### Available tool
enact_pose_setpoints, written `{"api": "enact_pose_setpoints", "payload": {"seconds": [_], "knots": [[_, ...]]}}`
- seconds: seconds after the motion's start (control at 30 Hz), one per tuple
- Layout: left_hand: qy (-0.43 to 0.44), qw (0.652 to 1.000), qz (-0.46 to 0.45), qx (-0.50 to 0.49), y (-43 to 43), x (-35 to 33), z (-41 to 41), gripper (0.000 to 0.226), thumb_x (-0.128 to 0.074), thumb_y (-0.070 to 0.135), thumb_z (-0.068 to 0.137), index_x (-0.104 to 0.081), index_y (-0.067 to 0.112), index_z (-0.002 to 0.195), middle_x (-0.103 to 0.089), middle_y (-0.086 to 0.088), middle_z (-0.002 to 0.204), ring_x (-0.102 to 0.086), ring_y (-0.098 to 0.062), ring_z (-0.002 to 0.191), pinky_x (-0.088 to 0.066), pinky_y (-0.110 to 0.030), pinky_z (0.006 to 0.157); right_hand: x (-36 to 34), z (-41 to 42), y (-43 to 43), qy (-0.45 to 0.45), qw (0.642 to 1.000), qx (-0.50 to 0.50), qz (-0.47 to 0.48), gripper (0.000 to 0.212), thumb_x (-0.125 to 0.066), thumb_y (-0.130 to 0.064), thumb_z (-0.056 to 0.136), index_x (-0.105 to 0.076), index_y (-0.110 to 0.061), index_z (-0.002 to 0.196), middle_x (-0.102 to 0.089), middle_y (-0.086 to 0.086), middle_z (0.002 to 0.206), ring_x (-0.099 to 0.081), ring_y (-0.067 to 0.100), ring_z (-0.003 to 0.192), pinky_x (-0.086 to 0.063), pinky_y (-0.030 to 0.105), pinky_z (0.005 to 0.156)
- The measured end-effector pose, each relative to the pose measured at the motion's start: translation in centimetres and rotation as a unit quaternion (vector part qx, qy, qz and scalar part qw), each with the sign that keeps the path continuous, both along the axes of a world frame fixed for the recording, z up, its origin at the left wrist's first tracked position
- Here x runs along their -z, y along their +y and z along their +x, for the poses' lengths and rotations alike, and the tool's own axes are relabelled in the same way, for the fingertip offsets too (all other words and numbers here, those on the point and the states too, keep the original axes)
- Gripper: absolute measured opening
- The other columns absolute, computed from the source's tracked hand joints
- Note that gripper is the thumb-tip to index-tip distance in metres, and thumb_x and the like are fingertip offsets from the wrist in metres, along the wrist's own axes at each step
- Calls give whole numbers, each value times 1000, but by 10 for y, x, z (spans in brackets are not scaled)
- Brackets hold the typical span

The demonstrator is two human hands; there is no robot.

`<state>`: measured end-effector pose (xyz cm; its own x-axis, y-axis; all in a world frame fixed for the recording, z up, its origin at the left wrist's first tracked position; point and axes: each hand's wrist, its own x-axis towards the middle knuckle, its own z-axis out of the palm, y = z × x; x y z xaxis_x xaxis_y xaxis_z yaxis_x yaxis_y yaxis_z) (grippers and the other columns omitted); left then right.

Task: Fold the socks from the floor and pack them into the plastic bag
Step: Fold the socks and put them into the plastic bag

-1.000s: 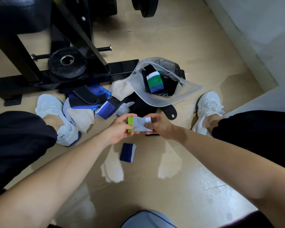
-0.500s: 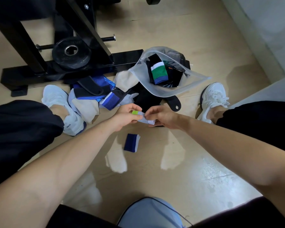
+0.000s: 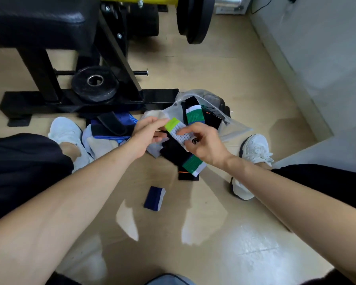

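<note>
Left hand, right hand both pinch grey-lime sock, frame centre; light grip, fold might pop open before plastic bag.

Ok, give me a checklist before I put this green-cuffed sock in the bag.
1. Grip: left hand and right hand pinch the sock: ok.
2. Fold finished: cannot tell.
3. Mouth of bag open: ok.
4. Sock close to bag: ok.
5. Floor done: not ok, navy sock and pile lie unpacked.
</note>
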<state>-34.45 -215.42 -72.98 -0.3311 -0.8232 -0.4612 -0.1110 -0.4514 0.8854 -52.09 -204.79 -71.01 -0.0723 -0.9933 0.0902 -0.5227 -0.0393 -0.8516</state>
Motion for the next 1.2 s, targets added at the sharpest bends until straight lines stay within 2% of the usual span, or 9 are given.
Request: {"api": "enact_pose_setpoints", "payload": {"seconds": [0.1, 0.33, 0.47, 0.7, 0.9, 0.97, 1.03, 1.13, 1.2], "knots": [[-71, 995, -46, -52, -4, 1, -16, 33, -80, 39, 83, -66, 13, 98, -73, -1, 87, -70, -16, 76, -55, -25, 67, -7, -19, -7, 57, 995, 73, -45, 30, -68, -2, 77, -75, -18, 102, -63, -10, 96, -59, 8, 86, -43, 19, 80], [-171, 981, -90, 8, 14, 17, -44, 22, -75, 34, 87, -70, 17, 74, -77, 0, 78, -76, -17, 71, -64, -40, 78, 11, -42, -25, 230, 965, 74, 106, 38, -69, -13, 89, -67, -16, 126, -57, 4, 110, -54, 14, 94, -31, 11, 81], [-149, 983, -111, 14, 19, 22, -42, 18, -73, 28, 89, -70, 17, 75, -77, -3, 78, -75, -16, 71, -62, -42, 81, 35, -39, -44, 249, 947, 47, 199, 48, -66, -19, 93, -55, -18, 140, -48, 11, 130, -56, 29, 116, -39, 30, 107], [-101, 986, -133, 2, 24, 26, -31, 19, -69, 23, 94, -71, 6, 88, -76, -10, 85, -69, -12, 72, -61, -38, 79, 64, -48, -95, 422, 858, -21, 291, 59, -51, -40, 98, -33, -18, 151, -27, 21, 152, -36, 45, 134, -30, 44, 114], [-82, 985, -153, 22, 18, 32, -23, 18, -70, 23, 93, -66, 13, 78, -75, -9, 80, -67, -15, 71, -59, -37, 73, 74, -55, -120, 411, 833, -55, 366, 56, -46, -45, 100, -32, -28, 152, -18, 15, 160, -26, 41, 144, -24, 46, 119], [-85, 983, -163, 31, 18, 40, -17, 20, -71, 23, 93, -65, 13, 76, -73, -3, 76, -66, -11, 68, -57, -35, 71, 71, -49, -115, 375, 856, -44, 352, 56, -48, -43, 100, -33, -32, 152, -13, 13, 163, -22, 38, 147, -21, 44, 121], [-91, 977, -183, 53, 19, 47, -12, 21, -71, 27, 93, -67, 10, 81, -74, -1, 77, -66, -10, 69, -57, -35, 72, 63, -40, -102, 349, 890, -35, 291, 50, -52, -36, 99, -44, -26, 147, -27, 17, 159, -31, 36, 144, -27, 42, 118], [-99, 966, -221, 88, 26, 56, -4, 18, -74, 32, 90, -72, 14, 88, -74, 5, 79, -64, -5, 68, -54, -29, 71, 52, -23, -68, 321, 941, -4, 104, 29, -60, -22, 89, -71, -14, 114, -65, 15, 115, -61, 36, 106, -49, 41, 87], [-127, 953, -231, 151, 30, 71, 5, 14, -77, 32, 87, -73, 18, 89, -73, 7, 82, -60, 1, 67, -52, -23, 70, 50, -12, -39, 319, 948, 10, -5, 19, -60, -19, 81, -73, -12, 92, -65, 7, 89, -62, 31, 86, -51, 38, 68]]}}
